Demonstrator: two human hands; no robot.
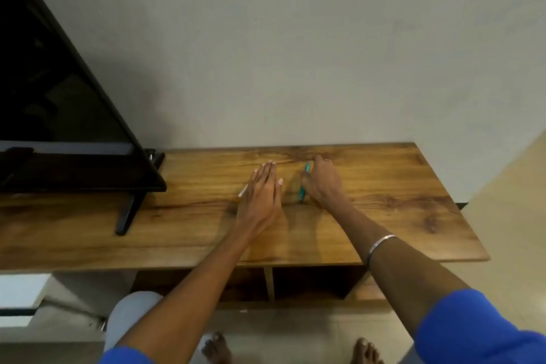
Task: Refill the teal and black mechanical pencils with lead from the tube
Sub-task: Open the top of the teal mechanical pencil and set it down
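The teal mechanical pencil [304, 185] lies on the wooden table top [399, 201], and my right hand [323, 183] curls over it with the fingers closing round its barrel. My left hand [263, 195] lies flat on the wood, palm down, fingers together. A thin object with a white tip and an orange body [241, 193] pokes out from under its left edge; I cannot tell whether it is the lead tube. The black pencil is not visible.
A black television [59, 97] on a black stand leg [128, 210] fills the left side of the table. A grey wall rises behind. Open shelf compartments [307, 281] sit under the top. A bent knee and bare feet show below.
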